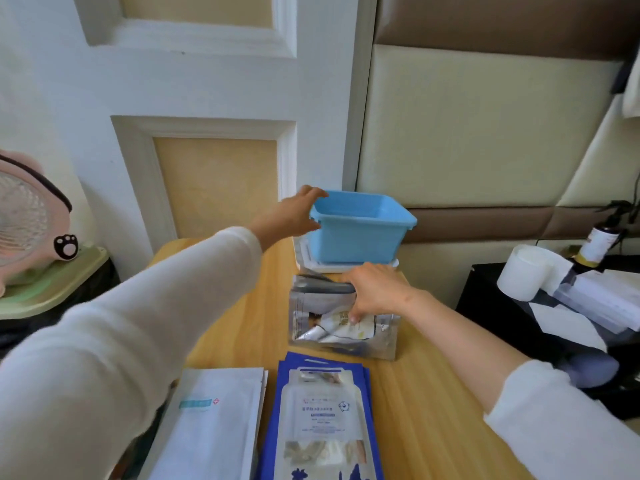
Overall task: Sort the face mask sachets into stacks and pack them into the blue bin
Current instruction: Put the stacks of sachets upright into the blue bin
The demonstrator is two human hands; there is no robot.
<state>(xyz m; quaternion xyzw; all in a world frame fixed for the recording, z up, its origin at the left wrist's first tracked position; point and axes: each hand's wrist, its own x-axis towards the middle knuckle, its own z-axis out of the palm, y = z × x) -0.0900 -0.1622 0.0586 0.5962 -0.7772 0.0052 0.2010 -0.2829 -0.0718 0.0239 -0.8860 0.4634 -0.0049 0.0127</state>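
Note:
The blue bin (360,233) stands at the far end of the wooden table (426,410), on a white lid. My left hand (294,213) reaches its left rim, fingers spread over the corner. A stack of silver face mask sachets (341,327) stands on edge in front of the bin, and my right hand (374,292) grips its top edge. Nearer me lie a stack of dark blue sachets (322,417) and, to their left, a stack of white sachets (211,427).
A pink fan (24,216) stands on a green stool at the left. A black side table at the right carries a white paper roll (526,271), a bottle (595,247) and papers. A white panelled door and padded wall are behind the table.

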